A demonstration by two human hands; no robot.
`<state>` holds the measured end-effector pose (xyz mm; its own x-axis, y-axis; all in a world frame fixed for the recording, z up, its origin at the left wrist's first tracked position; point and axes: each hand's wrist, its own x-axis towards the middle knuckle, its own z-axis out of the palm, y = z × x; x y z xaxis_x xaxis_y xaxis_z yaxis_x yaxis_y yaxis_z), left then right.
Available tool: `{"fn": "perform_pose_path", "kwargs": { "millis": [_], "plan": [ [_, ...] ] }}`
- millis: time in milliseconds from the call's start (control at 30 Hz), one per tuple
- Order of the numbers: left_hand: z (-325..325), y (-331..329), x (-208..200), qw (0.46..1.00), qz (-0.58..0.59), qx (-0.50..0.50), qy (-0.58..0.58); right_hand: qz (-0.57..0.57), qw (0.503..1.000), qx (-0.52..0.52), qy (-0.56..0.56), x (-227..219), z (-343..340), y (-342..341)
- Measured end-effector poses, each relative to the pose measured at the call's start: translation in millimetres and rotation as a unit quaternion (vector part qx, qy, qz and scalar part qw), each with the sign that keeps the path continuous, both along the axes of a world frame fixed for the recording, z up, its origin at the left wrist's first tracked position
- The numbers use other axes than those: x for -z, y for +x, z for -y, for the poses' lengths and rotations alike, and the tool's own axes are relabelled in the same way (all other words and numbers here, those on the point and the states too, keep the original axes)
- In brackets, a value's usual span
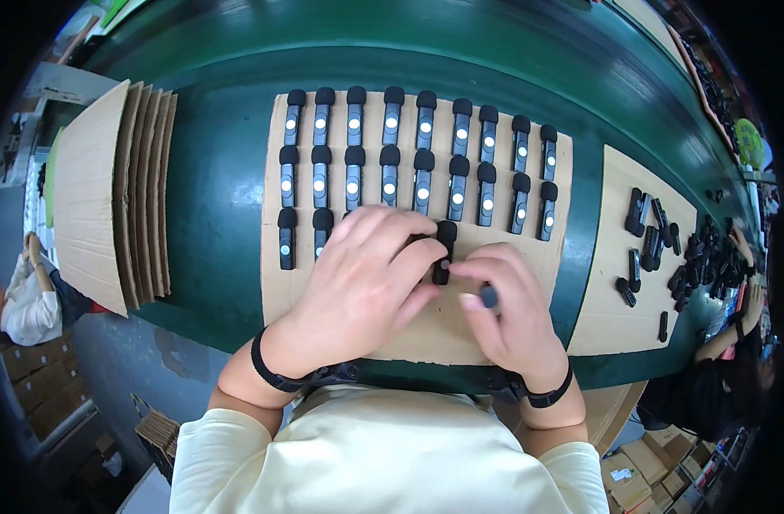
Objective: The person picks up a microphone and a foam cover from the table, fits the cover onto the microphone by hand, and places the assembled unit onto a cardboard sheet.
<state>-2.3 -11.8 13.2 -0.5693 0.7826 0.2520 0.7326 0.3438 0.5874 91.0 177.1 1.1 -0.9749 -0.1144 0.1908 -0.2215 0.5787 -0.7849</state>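
Note:
Small black clip-on microphones with foam caps lie in rows on a cardboard sheet (276, 300), most showing a bright round spot. My left hand (357, 278) reaches over the third row and hides part of it. Its curled fingers hold one clip-on microphone (444, 248) that points away from me. Close by on the right, my right hand (512, 313) touches that microphone's near end with a fingertip. Between its thumb and fingers sits a small dark cylindrical piece (488, 296), whose kind I cannot make out.
Upright cardboard sheets (92, 197) stand at the left of the green table (216, 171). On the right, another cardboard sheet (597, 291) carries loose microphones, beside a dark heap (709, 257) of similar parts. Another person's arm (726, 338) reaches toward the heap. Someone else sits far left.

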Motion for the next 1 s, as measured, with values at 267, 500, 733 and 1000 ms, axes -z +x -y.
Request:
{"fn": "perform_pose_path", "kwargs": {
  "millis": [267, 500, 733, 1000],
  "plan": [
    [-3.4, 12.0, 0.0, 0.965, 0.213, 0.069, 0.137, -0.031, 0.979, -0.035, -0.198, -2.2, 1.2, 9.5],
    [2.5, 6.6, 1.1, 0.95, 0.242, 0.06, 0.186, -0.072, 0.982, -0.015, -0.173, -6.8, 0.0, 9.4],
    [6.1, 2.1, -1.2, 0.951, 0.203, 0.055, 0.227, -0.142, 0.979, -0.018, -0.143, -3.2, -5.6, 6.1],
    [2.7, 1.2, -3.0, 0.955, 0.191, 0.06, 0.221, -0.108, 0.979, 0.039, -0.167, -12.7, -1.9, 6.0]
  ]
}}
